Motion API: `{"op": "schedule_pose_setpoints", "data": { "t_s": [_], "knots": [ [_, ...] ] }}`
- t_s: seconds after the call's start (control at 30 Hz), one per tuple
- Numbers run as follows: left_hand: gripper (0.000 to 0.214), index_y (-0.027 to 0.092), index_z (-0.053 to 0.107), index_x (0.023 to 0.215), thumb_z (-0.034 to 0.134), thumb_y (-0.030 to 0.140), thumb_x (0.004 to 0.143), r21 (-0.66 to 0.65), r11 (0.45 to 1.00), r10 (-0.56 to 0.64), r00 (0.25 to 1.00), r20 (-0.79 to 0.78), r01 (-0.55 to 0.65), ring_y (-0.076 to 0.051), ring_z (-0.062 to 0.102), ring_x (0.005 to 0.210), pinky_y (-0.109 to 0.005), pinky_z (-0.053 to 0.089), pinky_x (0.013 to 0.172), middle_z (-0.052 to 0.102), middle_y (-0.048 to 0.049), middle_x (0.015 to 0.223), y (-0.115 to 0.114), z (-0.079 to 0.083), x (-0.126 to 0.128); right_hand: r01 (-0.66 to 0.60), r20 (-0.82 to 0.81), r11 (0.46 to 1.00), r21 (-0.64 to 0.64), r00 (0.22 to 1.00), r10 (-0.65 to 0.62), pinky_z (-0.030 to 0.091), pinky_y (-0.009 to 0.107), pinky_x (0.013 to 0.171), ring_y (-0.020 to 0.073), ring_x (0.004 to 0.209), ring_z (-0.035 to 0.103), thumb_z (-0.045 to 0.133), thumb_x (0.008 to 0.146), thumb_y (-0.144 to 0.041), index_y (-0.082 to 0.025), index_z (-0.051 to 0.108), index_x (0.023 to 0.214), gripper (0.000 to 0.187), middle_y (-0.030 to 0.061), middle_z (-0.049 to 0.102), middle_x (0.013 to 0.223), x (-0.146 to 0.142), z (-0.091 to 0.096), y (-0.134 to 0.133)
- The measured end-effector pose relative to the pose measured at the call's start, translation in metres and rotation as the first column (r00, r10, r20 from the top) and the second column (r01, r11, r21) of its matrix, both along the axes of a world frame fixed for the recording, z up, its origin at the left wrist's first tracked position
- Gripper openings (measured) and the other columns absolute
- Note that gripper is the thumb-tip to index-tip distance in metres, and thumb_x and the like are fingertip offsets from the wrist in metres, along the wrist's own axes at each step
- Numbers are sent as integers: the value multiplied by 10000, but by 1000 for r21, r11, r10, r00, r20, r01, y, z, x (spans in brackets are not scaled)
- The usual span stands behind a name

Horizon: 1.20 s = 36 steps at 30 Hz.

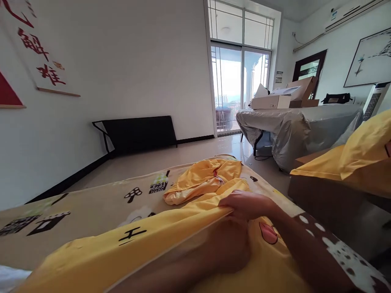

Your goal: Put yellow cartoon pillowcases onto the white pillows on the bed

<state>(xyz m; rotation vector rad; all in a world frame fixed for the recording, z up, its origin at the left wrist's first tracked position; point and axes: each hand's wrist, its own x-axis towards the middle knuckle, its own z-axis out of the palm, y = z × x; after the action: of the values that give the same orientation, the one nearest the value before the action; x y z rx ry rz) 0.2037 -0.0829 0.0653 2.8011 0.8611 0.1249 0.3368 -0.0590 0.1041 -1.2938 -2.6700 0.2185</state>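
Note:
A yellow fabric cover (171, 221) with black and pink cartoon prints stretches across the near part of the bed. My right hand (244, 203) is closed on a bunched fold of it. Just below, my left hand (233, 240) reaches up from the bottom centre, beneath the cover's pale hem, and is closed at the same fold. Its fingers are mostly hidden by the right hand and the cloth. Past both hands, the cover's far part lies in a crumpled heap (204, 179).
A beige printed sheet (104, 207) covers the bed. More yellow fabric (366, 150) rests on a brown box at the right. Behind it is a plastic-draped table (281, 122) with opened boxes (271, 101). A black folded frame (140, 133) leans against the wall near the sliding door (241, 89).

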Motion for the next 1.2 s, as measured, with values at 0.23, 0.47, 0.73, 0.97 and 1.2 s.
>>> {"op": "schedule_pose_setpoints", "data": {
  "t_s": [0.23, 0.47, 0.73, 0.97, 1.2],
  "knots": [
    [429, 188, 540, 1243, 336, 248, 871, -44, 993, 119, 960, 252, -111, -248, 572, 1097, -408, 448, 983, 624, -126, 1202, 25, -37, -4, 452, -157, 854, 257, 892, -425, 329, 281, 682, 219, 920, 568, 413, 783, -36, -183, 570, 918, 254, 89, 631, 1031, -17, -37, 3],
    [488, 193, 431, 1366, 349, 271, 892, 22, 991, 128, 976, 175, -134, -273, 463, 1239, -466, 325, 1089, 499, -123, 1369, 29, -42, -2, 502, -382, 862, 69, 812, -442, 284, 259, 593, 176, 705, 564, 424, 704, -58, -197, 496, 852, 215, 42, 648, 800, -18, -57, 15],
    [357, 97, 640, 1089, 397, 139, 831, 236, 970, -20, 988, -156, 57, -301, 595, 1030, -447, 441, 954, 660, -179, 1093, -2, -1, -24, 304, -506, 950, 72, 832, -228, 308, 221, 585, 145, 652, 516, 444, 613, -84, -200, 515, 909, 325, 13, 627, 760, -17, -65, 18],
    [643, 287, 477, 1335, 483, 210, 696, 423, 814, 390, 914, 110, -398, -299, 490, 1230, -435, 427, 1004, 519, -48, 1372, 3, -1, -205, 267, -494, 961, 72, 847, -198, 332, 223, 628, 151, 684, 528, 593, 637, -195, -196, 582, 895, 258, -1, 621, 721, -19, -83, 34],
    [476, 216, 662, 1120, 314, 242, 794, 414, 534, 727, 651, 221, -737, -228, 643, 1022, -331, 512, 891, 683, -7, 1150, 2, -7, -323, 271, -480, 950, 153, 861, -168, 329, 223, 649, 133, 677, 506, 521, 674, -108, -192, 604, 846, 209, -9, 602, 712, -21, -43, 34]
  ]
}}
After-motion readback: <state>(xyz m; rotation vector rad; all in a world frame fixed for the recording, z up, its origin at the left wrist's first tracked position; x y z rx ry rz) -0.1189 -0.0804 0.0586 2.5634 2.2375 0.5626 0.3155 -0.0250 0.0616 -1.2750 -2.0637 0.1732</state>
